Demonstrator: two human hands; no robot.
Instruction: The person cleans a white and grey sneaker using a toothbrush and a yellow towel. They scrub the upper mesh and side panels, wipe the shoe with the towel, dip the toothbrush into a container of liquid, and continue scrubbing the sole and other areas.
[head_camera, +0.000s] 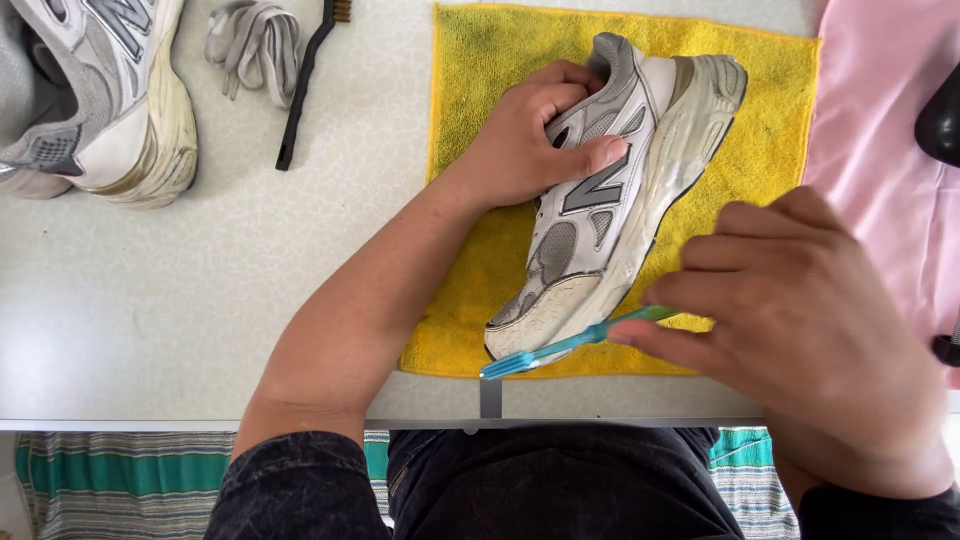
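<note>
A grey and white sneaker (610, 210) lies on a yellow cloth (770, 110) with its toe toward me. My left hand (525, 135) grips the shoe over its upper, thumb across the side panel. My right hand (800, 320) holds a blue-green toothbrush (560, 347). The brush head sits at the dirty toe edge of the sole, near the cloth's front edge.
A second sneaker (100, 100) rests at the far left of the pale table (150, 320). Beside it lie grey laces (250, 40) and a black-handled brush (300, 90). A pink cloth (880, 120) covers the right side, with a dark object (940, 125) on it.
</note>
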